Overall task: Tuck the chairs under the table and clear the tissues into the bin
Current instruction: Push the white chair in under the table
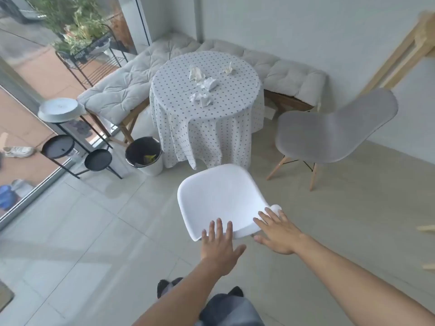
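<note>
My hands, left [220, 245] and right [279, 234], open, fingers spread, at white chair [221, 196] back, frame centre. Judged light, rigid, smooth plastic; grip back rim.

A cushioned corner bench [122, 90], padded in pale grey, is set against the far walls. At the left, a black metal plant stand [77, 151] is seen with two round black trays and a pale round dish [60, 109] on its top tier. Farther back on the left, a wire rack [94, 55] holding green plants is placed by the glass door. A pale wooden frame [400, 52] is leaned at the far right wall. The floor [94, 231] is laid with large light tiles. A white shoe [20, 151] is seen outside, beyond the glass.
</note>
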The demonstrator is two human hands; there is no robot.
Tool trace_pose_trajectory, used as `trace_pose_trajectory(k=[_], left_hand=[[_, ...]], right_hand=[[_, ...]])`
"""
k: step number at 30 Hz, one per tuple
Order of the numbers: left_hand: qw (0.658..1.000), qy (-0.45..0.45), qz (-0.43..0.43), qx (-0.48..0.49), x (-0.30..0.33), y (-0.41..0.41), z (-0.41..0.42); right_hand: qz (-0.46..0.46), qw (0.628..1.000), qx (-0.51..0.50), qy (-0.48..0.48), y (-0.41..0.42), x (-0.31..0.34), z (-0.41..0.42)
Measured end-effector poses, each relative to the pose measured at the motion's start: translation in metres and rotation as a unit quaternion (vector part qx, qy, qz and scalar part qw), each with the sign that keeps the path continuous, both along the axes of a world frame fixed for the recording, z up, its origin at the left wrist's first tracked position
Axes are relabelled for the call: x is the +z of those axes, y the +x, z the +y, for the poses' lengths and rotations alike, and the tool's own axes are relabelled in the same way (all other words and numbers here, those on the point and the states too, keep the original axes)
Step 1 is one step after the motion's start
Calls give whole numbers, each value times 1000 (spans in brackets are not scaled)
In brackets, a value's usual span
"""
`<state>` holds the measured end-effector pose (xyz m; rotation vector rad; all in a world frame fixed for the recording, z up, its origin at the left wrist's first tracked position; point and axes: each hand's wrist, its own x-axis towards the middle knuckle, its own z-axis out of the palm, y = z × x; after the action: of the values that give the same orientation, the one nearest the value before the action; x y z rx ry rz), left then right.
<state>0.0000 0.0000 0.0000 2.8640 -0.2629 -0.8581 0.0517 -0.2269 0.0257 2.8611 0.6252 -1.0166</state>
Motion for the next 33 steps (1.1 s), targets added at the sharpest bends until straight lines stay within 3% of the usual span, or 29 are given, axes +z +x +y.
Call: trace_pose_trajectory(k=[4, 10, 16, 25, 33], left_hand=[[999, -10, -17, 32, -1, 3, -28], [997, 56, -56, 6, -4, 13, -51], [995, 28, -96, -10, -6, 11, -52], [992, 8, -108, -56, -6, 18, -29], [988, 7, -114, -103, -6, 39, 48]], right_hand=[[-17, 999, 41, 11, 10, -7, -7], [-60, 993, 94, 30, 18, -19, -16], [-93, 987, 114, 57, 19, -30, -23], [-92, 988, 92, 87, 19, -34, -16], [-106, 989, 42, 90, 17, -34, 55]])
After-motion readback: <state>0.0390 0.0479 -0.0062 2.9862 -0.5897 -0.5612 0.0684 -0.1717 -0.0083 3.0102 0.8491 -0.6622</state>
